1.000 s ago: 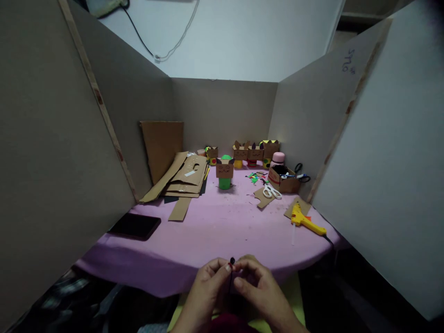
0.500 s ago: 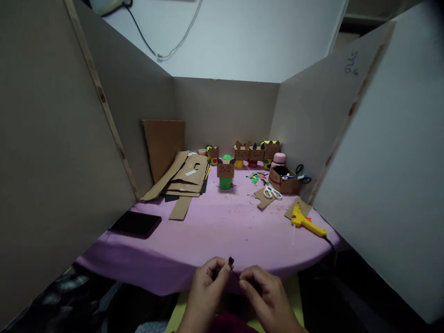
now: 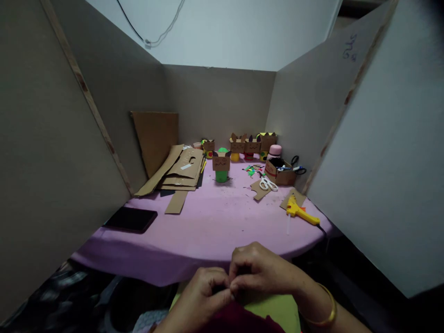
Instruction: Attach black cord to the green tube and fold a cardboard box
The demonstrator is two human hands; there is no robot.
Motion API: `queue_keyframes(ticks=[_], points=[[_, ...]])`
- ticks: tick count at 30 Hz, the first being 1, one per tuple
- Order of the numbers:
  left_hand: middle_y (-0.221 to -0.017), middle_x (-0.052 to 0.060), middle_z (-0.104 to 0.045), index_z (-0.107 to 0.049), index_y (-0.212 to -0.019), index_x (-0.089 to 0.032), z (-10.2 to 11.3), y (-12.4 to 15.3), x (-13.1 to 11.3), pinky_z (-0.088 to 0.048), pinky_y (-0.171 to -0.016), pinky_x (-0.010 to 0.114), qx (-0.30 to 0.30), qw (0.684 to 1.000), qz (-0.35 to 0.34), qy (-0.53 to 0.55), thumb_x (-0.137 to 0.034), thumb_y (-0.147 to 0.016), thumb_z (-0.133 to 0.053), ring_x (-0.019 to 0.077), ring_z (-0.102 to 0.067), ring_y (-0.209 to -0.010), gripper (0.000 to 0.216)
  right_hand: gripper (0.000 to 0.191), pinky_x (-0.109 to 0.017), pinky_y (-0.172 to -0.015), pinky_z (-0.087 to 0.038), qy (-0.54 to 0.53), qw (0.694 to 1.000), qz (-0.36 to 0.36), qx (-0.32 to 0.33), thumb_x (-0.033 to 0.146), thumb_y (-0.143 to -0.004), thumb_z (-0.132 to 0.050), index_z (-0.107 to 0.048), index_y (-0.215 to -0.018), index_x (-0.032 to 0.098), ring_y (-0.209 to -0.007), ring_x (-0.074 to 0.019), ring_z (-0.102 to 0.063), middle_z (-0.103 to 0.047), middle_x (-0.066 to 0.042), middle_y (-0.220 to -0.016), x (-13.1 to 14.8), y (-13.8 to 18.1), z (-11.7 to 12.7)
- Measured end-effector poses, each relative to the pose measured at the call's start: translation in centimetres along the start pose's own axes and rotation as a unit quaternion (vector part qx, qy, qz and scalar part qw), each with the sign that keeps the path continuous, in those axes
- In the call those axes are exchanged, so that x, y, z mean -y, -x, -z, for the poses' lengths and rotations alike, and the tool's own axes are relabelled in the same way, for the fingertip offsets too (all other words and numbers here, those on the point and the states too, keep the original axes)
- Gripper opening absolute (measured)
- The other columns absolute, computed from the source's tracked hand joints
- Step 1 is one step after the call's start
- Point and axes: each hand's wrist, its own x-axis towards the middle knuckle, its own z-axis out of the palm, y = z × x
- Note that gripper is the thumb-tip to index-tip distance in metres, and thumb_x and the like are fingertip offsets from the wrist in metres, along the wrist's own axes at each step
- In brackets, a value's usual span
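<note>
My left hand [image 3: 206, 293] and my right hand [image 3: 258, 272] meet in front of the table's near edge, thumbs and forefingers pinched together tip to tip. Whatever lies between the fingertips is hidden by them; half a second ago it showed as a tiny dark piece with a bit of red and a thin dark strand. Beyond the hands, a green cup with a cardboard cat face [image 3: 221, 163] stands upright in the middle of the purple cloth [image 3: 194, 231]. The cat face has dark ears and drawn features.
A yellow glue gun [image 3: 301, 212], white scissors [image 3: 268, 184] and a cardboard box of tools [image 3: 280, 175] lie at right. Cardboard sheets [image 3: 183, 169] and a black tablet [image 3: 131, 219] are at left. More cat-faced cups [image 3: 252, 147] stand behind, near a pink-lidded bottle [image 3: 275, 151]. Partition walls flank the table.
My right hand has moved up and left, turning over until its fingertips meet my left hand's. The small dark piece is now out of sight. The view has tilted down slightly.
</note>
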Motion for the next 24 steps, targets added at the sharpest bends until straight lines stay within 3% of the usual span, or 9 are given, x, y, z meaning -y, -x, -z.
queue_keyframes(ticks=[2, 5, 8, 13, 16, 19, 24], points=[[-0.060, 0.002, -0.061, -0.071, -0.062, -0.016, 0.2, 0.2, -0.4, -0.035, -0.057, 0.022, 0.001, 1.000, -0.001, 0.015, -0.024, -0.074, -0.059, 0.0139, -0.051, -0.058, 0.018, 0.015, -0.020, -0.053, -0.039, -0.155, 0.986, -0.065, -0.007, 0.031, -0.072, -0.066, -0.064, -0.070, 0.017, -0.058, -0.0111, -0.053, -0.058, 0.002, -0.061, -0.3, -0.2, -0.3], [-0.057, 0.003, -0.059, -0.070, -0.058, -0.016, 0.1, 0.6, -0.5, -0.037, -0.057, 0.023, -0.036, 0.997, -0.001, 0.068, -0.026, -0.071, -0.062, 0.0147, -0.052, -0.058, 0.017, 0.022, -0.021, -0.052, -0.040, -0.358, 0.922, -0.145, -0.017, 0.035, -0.068, -0.069, -0.060, -0.068, 0.015, -0.053, -0.0103, -0.053, -0.059, 0.001, -0.059, -1.3, -0.1, -1.7], [-0.060, 0.004, -0.062, -0.069, -0.057, -0.016, -0.2, 0.8, -0.2, -0.040, -0.060, 0.024, -0.082, 0.989, 0.015, 0.120, -0.026, -0.070, -0.064, 0.0163, -0.055, -0.061, 0.017, 0.026, -0.018, -0.046, -0.036, -0.444, 0.874, -0.178, -0.082, 0.037, -0.067, -0.070, -0.057, -0.068, 0.014, -0.045, -0.0071, -0.048, -0.060, 0.001, -0.056, -2.0, 0.4, -3.7], [-0.060, 0.004, -0.063, -0.065, -0.062, -0.016, -1.2, 0.8, 0.6, -0.044, -0.061, 0.026, -0.118, 0.969, 0.068, 0.206, -0.032, -0.073, -0.061, 0.0175, -0.058, -0.061, 0.020, 0.030, -0.017, -0.043, -0.028, -0.418, 0.864, -0.173, -0.221, 0.043, -0.072, -0.064, -0.053, -0.067, 0.016, -0.041, -0.0049, -0.037, -0.046, 0.007, -0.047, -1.9, 1.4, -6.4], [-0.059, 0.004, -0.062, -0.063, -0.062, -0.016, -1.5, 0.7, 0.8, -0.043, -0.059, 0.024, -0.170, 0.974, 0.059, 0.135, -0.033, -0.074, -0.059, 0.0164, -0.055, -0.059, 0.021, 0.028, -0.019, -0.047, -0.033, -0.331, 0.888, -0.159, -0.278, 0.042, -0.075, -0.060, -0.054, -0.068, 0.016, -0.049, -0.0078, -0.041, -0.047, 0.004, -0.055, -1.4, 1.8, -7.0], [-0.059, 0.002, -0.060, -0.062, -0.061, -0.016, -1.5, 0.6, 0.7, -0.042, -0.056, 0.022, -0.206, 0.975, 0.047, 0.073, -0.031, -0.075, -0.059, 0.0148, -0.053, -0.058, 0.021, 0.026, -0.021, -0.050, -0.036, -0.238, 0.914, -0.146, -0.295, 0.041, -0.079, -0.056, -0.056, -0.070, 0.016, -0.055, -0.0111, -0.045, -0.050, 0.000, -0.061, -1.1, 1.8, -7.1], [-0.068, 0.004, -0.066, -0.067, -0.073, -0.016, -1.5, 0.3, 1.0, -0.045, -0.062, 0.024, -0.208, 0.961, 0.064, 0.169, -0.028, -0.071, -0.063, 0.0169, -0.057, -0.066, 0.013, 0.024, -0.023, -0.054, -0.039, -0.176, 0.929, -0.131, -0.297, 0.037, -0.081, -0.052, -0.057, -0.070, 0.017, -0.064, -0.0155, -0.050, -0.054, -0.003, -0.063, -0.8, 1.6, -7.2]])
